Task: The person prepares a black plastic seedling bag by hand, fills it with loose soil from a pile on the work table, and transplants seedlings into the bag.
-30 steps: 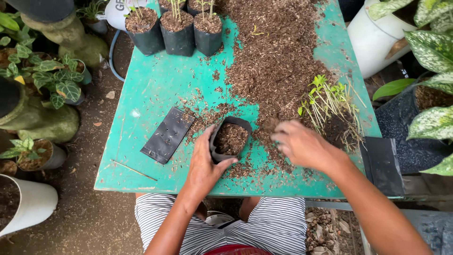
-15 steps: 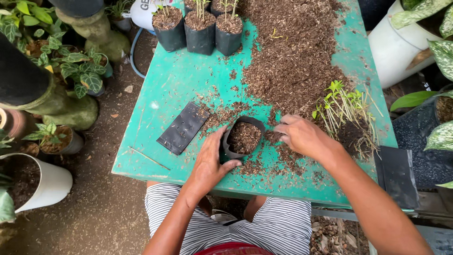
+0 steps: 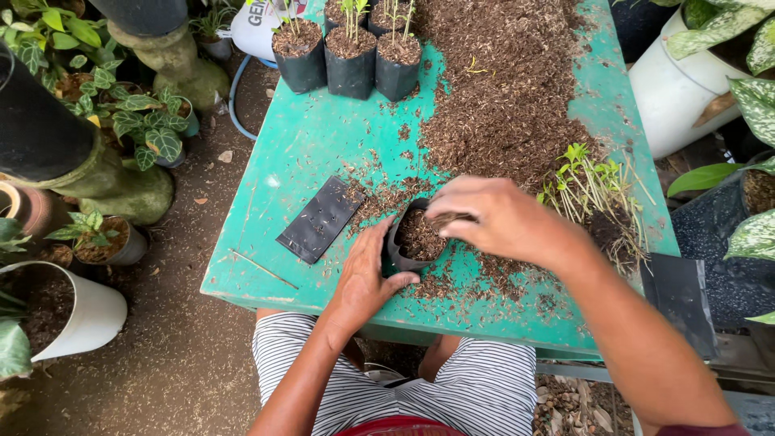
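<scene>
Nearest the camera, striped shorts (image 3: 452, 387) show below the front edge of the green tabletop (image 3: 323, 153). The left hand (image 3: 367, 278) rests on the tabletop, fingers curved loosely around the left side and front of a small black grow bag (image 3: 401, 254), thumb touching its near wall. The bag stands upright close to the front edge, and is part-filled with brown potting mix. The right hand (image 3: 492, 218) hovers over the bag's mouth, fingers bunched together and pinching a little brown mix above the opening.

Just left of the bag lies a flat, empty black grow bag (image 3: 320, 220), a rectangle dotted with small holes, set at an angle. Loose mix is scattered around both. To the right of the hands a bundle of green seedlings (image 3: 593, 190) lies on its side, roots toward the near edge. A dark flat sheet (image 3: 682, 299) sits at the right corner.

Farther back, a broad heap of brown potting mix (image 3: 508, 89) covers the middle and right of the tabletop. At the far left edge three filled black grow bags (image 3: 351, 60) stand in a row, each with a thin green sprout.

On the ground, white pots (image 3: 77, 315) and leafy plants (image 3: 141, 129) stand left; a white bucket (image 3: 682, 85) stands right.
</scene>
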